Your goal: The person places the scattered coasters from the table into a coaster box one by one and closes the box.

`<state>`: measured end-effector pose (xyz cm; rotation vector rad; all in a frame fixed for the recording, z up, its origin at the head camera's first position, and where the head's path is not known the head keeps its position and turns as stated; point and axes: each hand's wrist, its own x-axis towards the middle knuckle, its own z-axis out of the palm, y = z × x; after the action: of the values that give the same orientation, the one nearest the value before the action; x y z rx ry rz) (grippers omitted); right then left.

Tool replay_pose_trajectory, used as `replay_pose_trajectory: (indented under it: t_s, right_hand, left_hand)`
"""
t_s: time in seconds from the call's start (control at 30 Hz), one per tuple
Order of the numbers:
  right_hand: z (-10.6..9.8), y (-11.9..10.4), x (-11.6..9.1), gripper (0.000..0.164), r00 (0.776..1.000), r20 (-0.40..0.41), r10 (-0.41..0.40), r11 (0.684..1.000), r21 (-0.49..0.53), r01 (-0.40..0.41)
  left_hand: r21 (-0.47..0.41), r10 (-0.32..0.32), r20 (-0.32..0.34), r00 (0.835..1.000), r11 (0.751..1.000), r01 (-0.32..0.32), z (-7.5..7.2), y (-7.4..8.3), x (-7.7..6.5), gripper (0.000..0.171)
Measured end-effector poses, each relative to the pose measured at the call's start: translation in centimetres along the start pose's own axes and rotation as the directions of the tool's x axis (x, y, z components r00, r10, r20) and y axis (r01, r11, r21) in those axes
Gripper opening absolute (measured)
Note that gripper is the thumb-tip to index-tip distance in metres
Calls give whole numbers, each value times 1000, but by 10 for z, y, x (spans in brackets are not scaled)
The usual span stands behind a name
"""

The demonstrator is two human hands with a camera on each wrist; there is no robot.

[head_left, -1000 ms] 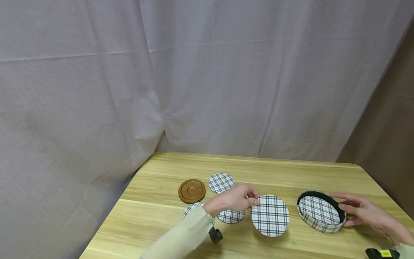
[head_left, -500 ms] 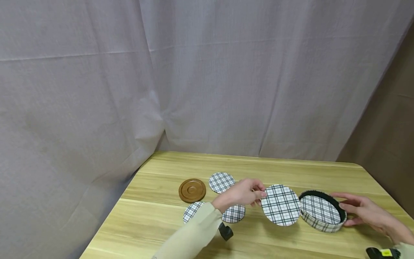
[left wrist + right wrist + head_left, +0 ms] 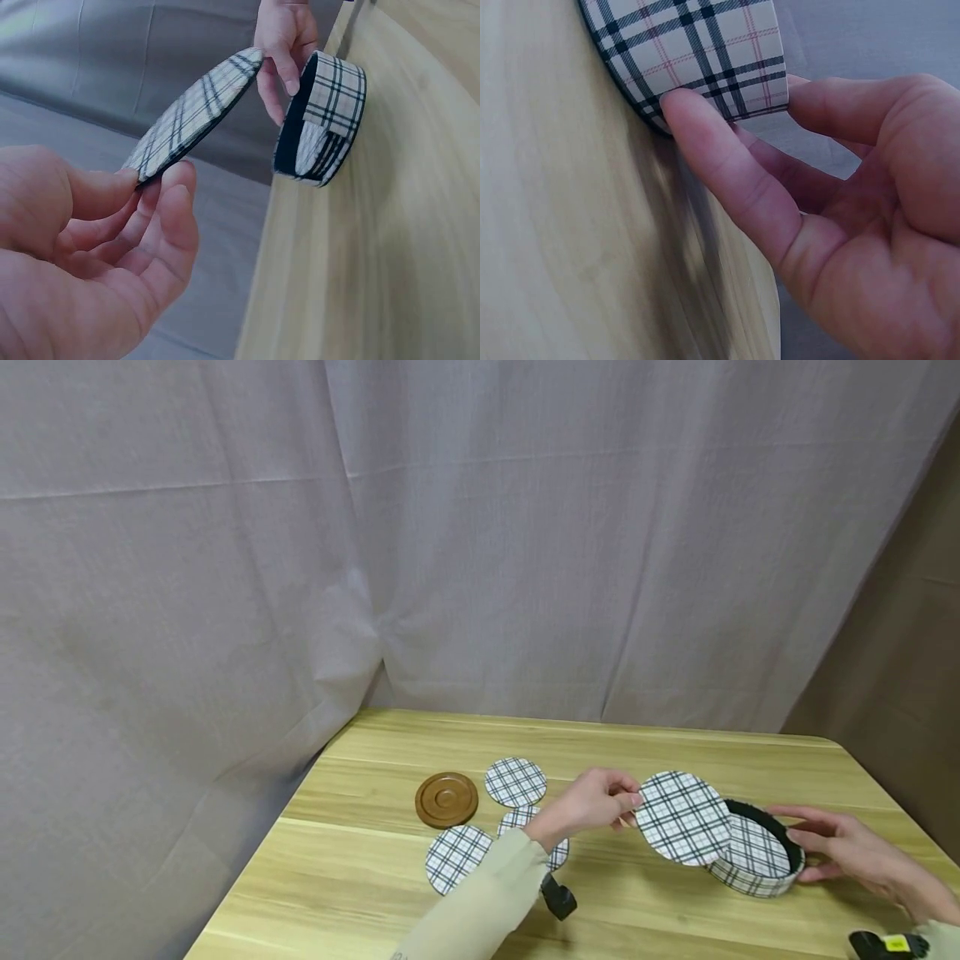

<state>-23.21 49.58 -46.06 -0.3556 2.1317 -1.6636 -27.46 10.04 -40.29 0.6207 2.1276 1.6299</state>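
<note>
A round plaid coaster (image 3: 682,818) is pinched at its left edge between the thumb and fingers of my left hand (image 3: 591,802). It hangs tilted above the table, and in the head view its right edge overlaps a round plaid holder (image 3: 756,885) with a black inner wall. From the left wrist view, the coaster (image 3: 187,116) is apart from the holder (image 3: 337,90). A plaid disc (image 3: 761,847) shows inside the holder; whether it is a coaster or the bottom I cannot tell. My right hand (image 3: 843,852) grips the holder's right side, fingers spread along its wall.
On the left of the wooden table (image 3: 337,893) lie plaid coasters: one at the back (image 3: 515,781), one in front (image 3: 453,856) and one partly behind my left wrist (image 3: 558,852). A brown grooved wooden disc (image 3: 446,800) lies beside them. A grey curtain (image 3: 487,568) hangs behind.
My left hand has moved right and slightly toward the back, carrying the coaster from left of the holder until it overlaps it in view. The right hand and holder have stayed nearly still.
</note>
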Motion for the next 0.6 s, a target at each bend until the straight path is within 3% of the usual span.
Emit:
replay_pose_trajectory:
  t_s: [0.33,0.6]
  right_hand:
    - [-1,0,-1,48,1000,5,13,1000,9,-13]
    - [-1,-2,0,48,1000,7,20,1000,10,-20]
  left_hand:
    - [-201,-45,-113,993,979,22,27,-8,24,9]
    - [-355,-96,-176,980,934,28,51,-15,38,5]
